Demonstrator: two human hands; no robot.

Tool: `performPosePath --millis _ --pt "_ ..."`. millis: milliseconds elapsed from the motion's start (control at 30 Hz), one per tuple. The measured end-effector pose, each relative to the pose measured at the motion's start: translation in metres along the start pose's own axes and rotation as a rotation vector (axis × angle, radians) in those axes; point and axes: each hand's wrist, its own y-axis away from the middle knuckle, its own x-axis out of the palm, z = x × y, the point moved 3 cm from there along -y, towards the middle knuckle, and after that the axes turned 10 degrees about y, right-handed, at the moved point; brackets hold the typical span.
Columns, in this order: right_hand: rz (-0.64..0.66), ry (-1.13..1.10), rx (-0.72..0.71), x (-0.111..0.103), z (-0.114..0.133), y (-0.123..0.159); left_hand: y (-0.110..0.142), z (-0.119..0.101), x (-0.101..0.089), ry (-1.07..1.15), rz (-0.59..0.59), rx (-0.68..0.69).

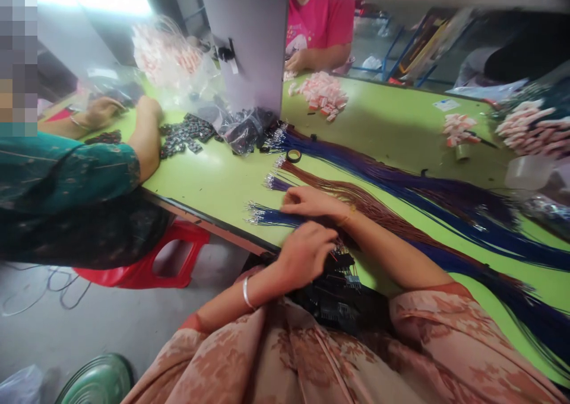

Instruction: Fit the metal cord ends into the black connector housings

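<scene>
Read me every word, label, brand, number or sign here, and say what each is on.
No text can be read.
Pink shirt: pale print, too blurred to read.
Card on the table: bluish marks, too small to read.

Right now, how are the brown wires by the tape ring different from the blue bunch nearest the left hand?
The brown wires are reddish; the blue bunch is dark blue. The blue bunch's silvery tips reach farther left than the brown wires' tips. The blue bunch goes out of sight by the left hand, but the brown wires show well past the right hand. Both lie on the green table with silvery tips.
</scene>
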Motion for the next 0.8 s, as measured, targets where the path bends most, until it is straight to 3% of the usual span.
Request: performPosePath --millis 67,133,200,267,333,400,467,500,633,700,800 --pt "0.003 0.158 0.014 0.011 0.01 -0.002 0.007 -0.004 0.029 -0.081 0.255 0.071" --pt "-0.053 0.301 0.029 0.025 0.019 -0.003 0.013 -0.004 0.043 -0.139 0.396 0.112" --pt "-0.09 0.347 0.032 0.038 0.024 -0.003 0.014 -0.004 0.038 -0.154 0.424 0.132" --pt "-0.101 0.335 0.014 0.049 0.024 -0.002 0.008 -0.004 0.012 -0.118 0.342 0.13" --pt "-0.113 0.321 0.005 0.054 0.021 -0.001 -0.009 -0.001 -0.034 -0.066 0.131 0.107" --pt "-0.132 0.318 0.009 0.054 0.02 0.0 -0.034 0.011 -0.099 -0.106 -0.255 0.071" --pt "-0.151 0.315 0.014 0.052 0.021 0.002 -0.063 0.03 -0.169 -0.326 -0.51 0.028" --pt "-0.15 0.311 0.013 0.051 0.023 0.002 -0.077 0.04 -0.202 -0.474 -0.575 -0.004" --pt "-0.111 0.303 0.027 0.046 0.029 0.004 -0.121 0.08 -0.319 -0.978 -0.65 -0.219" --pt "-0.097 0.299 0.033 0.045 0.03 0.003 -0.134 0.093 -0.361 -1.109 -0.619 -0.321" --pt "-0.096 0.282 0.04 0.046 0.029 0.003 -0.148 0.107 -0.405 -1.167 -0.566 -0.48"
